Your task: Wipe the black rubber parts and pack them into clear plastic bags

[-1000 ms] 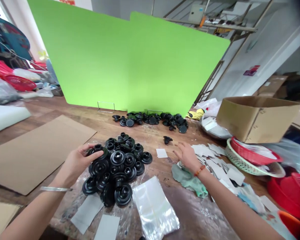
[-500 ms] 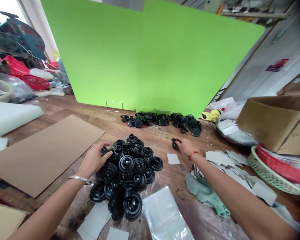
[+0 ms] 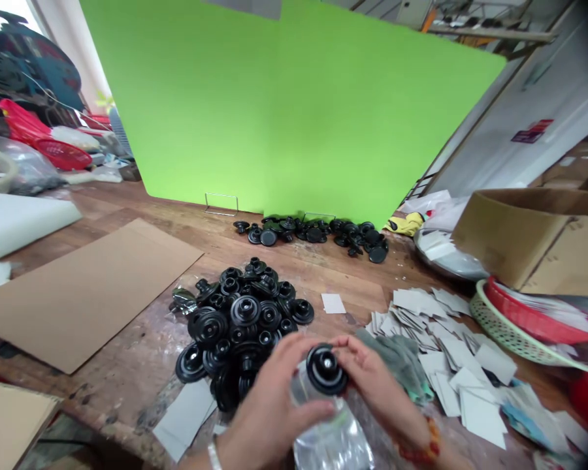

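In the lower middle of the head view, a round black stepped knob (image 3: 326, 371) sits between my two hands. The fingers of my right hand (image 3: 370, 372) pinch its right edge. My left hand (image 3: 281, 405) is closed on a clear plastic bag (image 3: 304, 386), thumb in front, at the knob's left side. Whether the knob's base is inside the bag I cannot tell. Beneath my hands lies a stack of clear bags (image 3: 336, 440). A heap of similar black knobs (image 3: 245, 311) stands just beyond my left hand. At its left edge lies a knob in shiny clear wrap (image 3: 183, 301).
More black knobs (image 3: 316, 234) line the foot of the green panel (image 3: 274, 117). Loose white cards (image 3: 477, 391), a grey-green glove (image 3: 396, 359), baskets (image 3: 514, 326) and a cardboard box (image 3: 514, 241) are right. A flat cardboard sheet (image 3: 88, 287) lies left.
Both hands have come together at the lower middle. My right hand has brought a black knob there from the right; my left has left the heap, where the wrapped knob now lies.
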A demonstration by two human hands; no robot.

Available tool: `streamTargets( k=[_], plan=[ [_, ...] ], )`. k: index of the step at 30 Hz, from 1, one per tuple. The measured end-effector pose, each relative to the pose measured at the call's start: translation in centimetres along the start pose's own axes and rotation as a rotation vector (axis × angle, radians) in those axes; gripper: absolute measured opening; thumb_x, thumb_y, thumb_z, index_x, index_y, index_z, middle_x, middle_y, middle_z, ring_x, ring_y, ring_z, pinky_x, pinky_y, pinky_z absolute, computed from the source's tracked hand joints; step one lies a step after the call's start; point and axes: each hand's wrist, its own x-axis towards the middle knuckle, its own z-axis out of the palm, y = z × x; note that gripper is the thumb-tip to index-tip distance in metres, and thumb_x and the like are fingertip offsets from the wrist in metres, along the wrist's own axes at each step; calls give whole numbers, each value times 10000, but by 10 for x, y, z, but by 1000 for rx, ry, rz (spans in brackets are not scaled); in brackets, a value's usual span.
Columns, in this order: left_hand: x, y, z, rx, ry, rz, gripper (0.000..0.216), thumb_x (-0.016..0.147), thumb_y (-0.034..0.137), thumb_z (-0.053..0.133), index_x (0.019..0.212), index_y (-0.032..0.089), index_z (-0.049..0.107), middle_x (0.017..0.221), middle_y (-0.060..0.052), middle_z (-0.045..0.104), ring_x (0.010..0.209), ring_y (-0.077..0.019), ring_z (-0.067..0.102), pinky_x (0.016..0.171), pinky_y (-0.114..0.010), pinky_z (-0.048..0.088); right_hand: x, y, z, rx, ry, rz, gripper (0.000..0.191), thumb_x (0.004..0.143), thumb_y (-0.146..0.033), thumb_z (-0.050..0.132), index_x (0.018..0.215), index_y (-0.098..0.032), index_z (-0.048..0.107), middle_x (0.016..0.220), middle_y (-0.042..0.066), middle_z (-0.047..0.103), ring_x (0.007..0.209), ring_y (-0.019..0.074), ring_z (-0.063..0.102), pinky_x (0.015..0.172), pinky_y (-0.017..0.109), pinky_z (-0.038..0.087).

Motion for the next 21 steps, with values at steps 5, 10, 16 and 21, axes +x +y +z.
streamTargets(
  k=[5, 10, 16, 21],
  plan=[
    [-8, -15, 49, -171, -11, -131, 348, 643, 94, 707, 952, 255, 720, 1178, -55, 627, 1127, -236, 547, 1040, -346, 360, -46, 18, -28, -476, 158, -179, 360, 900, -488, 434, 1008, -222, 652, 930, 74, 687, 769, 221, 638, 670, 340, 522],
    [-3, -21, 44, -122, 26, -141, 386, 631, 75, 666, 995, 201, 693, 1069, -77, 648, 1040, -237, 580, 973, -351, 402, -55, 69, -109, -1256, 584, -412, 375, 858, -474, 475, 1072, -223, 654, 1059, 149, 626, 942, 336, 578, 798, 502, 475],
    [-4, -16, 48, -38, 49, -136, 291, 656, 142, 671, 929, 229, 718, 1037, -71, 595, 999, -241, 569, 894, -348, 431, -62, 72, -106, -1040, 517, -420, 211, 905, -329, 425, 854, -233, 606, 843, 81, 600, 802, 252, 592, 734, 406, 500],
    [-2, -14, 67, -91, 96, -152, 231, 580, 169, 725, 807, 214, 715, 900, -49, 608, 881, -226, 559, 824, -330, 423, -88, 14, -39, -674, 441, -532, 396, 858, -304, 548, 1248, -275, 486, 1145, 97, 568, 1063, 268, 537, 891, 406, 468]
  ],
)
